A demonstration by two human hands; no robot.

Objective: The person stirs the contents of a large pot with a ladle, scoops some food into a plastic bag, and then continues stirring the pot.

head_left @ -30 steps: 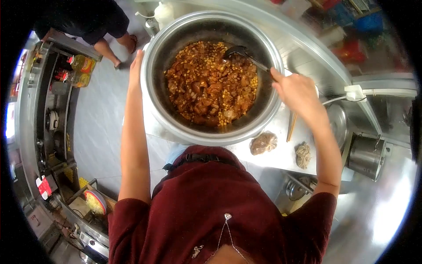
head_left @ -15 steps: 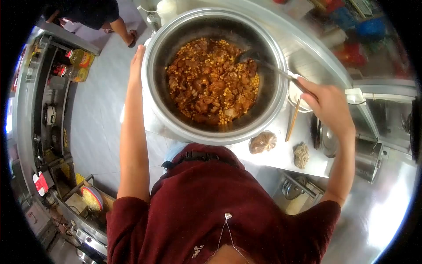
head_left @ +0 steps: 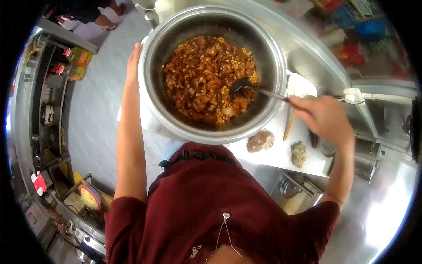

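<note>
A large round metal pot holds brown stewed meat chunks with yellow beans or kernels in dark sauce. My right hand is closed around the handle of a ladle, which reaches over the pot's right rim. The ladle's dark bowl dips into the food at the right side. Along the pot's outer left side lies my left hand, its visible fingers stretched out against it; the palm side is hidden.
Right of the pot are a white dish, chopsticks and two tied plastic bags, one brown, one greyish. Oil bottles stand on the left shelf. Another person's legs show at the upper left.
The ladle's bowl has moved down and slightly left through the food, and my right hand has moved lower. The left hand stays at the pot's side. The other person's legs have shifted.
</note>
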